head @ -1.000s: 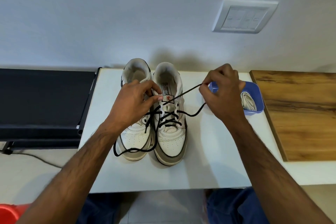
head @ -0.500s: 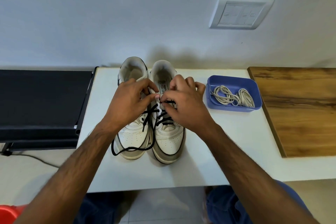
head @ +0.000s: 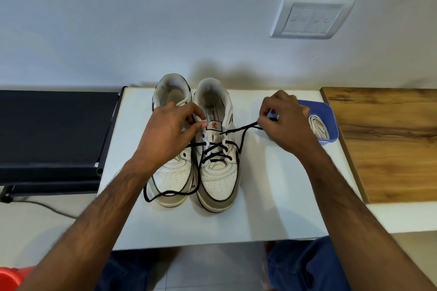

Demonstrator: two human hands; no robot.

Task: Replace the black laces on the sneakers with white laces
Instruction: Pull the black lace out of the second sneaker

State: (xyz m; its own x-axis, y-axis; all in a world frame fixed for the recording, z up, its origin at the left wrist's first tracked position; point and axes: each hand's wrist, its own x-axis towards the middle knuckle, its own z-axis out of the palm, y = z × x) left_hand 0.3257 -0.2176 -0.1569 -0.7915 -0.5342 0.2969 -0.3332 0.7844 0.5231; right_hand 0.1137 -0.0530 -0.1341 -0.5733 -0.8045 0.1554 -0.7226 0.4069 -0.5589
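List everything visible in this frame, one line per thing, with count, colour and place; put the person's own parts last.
sneakers: 2, white, side by side on the table
black lace: 1, black, partly threaded in the right-side sneaker, loose end trailing past the toes
white laces: a bundle, off-white, in the tray
tray: 1, blue, right of the sneakers
table: 1, white
wooden board: 1, brown, far right
black surface: 1, left
switch plate: 1, white, on the wall
left hand: holds the sneaker tongue
right hand: pinches the black lace
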